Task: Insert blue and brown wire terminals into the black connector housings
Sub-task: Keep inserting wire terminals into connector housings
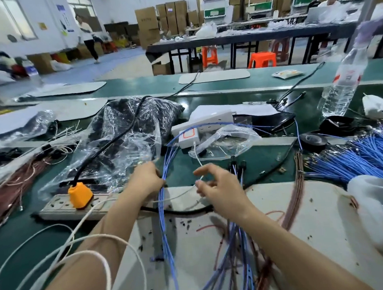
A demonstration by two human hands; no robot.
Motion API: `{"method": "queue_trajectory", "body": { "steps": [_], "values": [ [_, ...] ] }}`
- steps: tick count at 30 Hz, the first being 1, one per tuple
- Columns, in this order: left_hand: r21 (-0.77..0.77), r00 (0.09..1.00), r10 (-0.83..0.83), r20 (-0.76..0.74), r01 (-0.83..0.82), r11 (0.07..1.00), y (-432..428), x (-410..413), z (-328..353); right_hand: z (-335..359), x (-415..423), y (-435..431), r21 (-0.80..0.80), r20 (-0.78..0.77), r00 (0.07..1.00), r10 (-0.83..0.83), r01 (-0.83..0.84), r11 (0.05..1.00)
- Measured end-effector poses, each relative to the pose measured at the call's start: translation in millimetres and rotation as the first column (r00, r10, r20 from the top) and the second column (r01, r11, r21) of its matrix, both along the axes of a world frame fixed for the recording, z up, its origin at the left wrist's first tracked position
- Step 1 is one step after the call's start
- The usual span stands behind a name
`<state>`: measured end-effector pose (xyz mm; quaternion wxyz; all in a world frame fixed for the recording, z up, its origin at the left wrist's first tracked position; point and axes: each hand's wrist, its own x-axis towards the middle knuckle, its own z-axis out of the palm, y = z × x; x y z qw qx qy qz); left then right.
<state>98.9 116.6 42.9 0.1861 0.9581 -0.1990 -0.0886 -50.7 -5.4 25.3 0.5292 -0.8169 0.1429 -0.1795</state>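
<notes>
Blue wires (162, 214) run 6 to 12 o'clock, and the left hand (147, 179) grips the bundle. Black housings (241, 164) lie at 1 o'clock from the right hand (220, 188) — the nearer one, fingers loosely curled, hold unclear. A clear bag (126, 138) at 11 o'clock holds black parts.

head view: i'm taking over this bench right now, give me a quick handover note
The left hand grips a looped bundle of blue wires. The right hand is beside it, fingers loosely curled; a white cable passes its fingertips, grip unclear.
The loose blue wire stock lies far right, with brown wires beside it and more far left. A clear bag of black parts sits behind the left hand.
Done: a few black housings past the right hand seem to carry blue wires.
Left: most wires are loose; none of the brown wires is visibly inserted.
</notes>
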Motion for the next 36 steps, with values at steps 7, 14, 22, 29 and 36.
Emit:
{"method": "queue_trajectory", "body": {
  "steps": [7, 14, 22, 29, 36],
  "values": [
    [-0.13, 0.993, 0.096, 0.067, -0.087, 0.988, 5.0, -11.2, 16.2, -8.1, 0.5, 2.4, 0.023, 0.009, 1.0, -0.004, 0.004, 1.0],
    [-0.399, 0.952, -0.276, 0.134, 0.306, 0.864, 3.9, -62.1, 28.4, 12.2, 15.7, 12.5, 0.366, 0.081, 0.996, 0.039, -0.066, 0.928],
    [-0.038, 0.949, -0.308, -0.065, 0.306, 0.951, 17.4, -50.5, 11.1, 42.1, 11.1, -2.0, 0.544, 0.301, 0.942, -0.146, -0.044, 0.838],
    [-0.086, 0.939, -0.318, -0.127, 0.309, 0.947, 24.1, -46.0, 24.9, 80.0, -28.8, -67.7, 0.661, 0.46, 0.663, -0.59, 0.187, 0.726],
    [0.011, 0.967, 0.187, 0.174, -0.192, 0.981, 26.2, 48.4, 23.1, 39.0, -62.2, -78.1, 0.616, 0.36, 0.762, -0.539, 0.24, 0.75]
  ]
}}
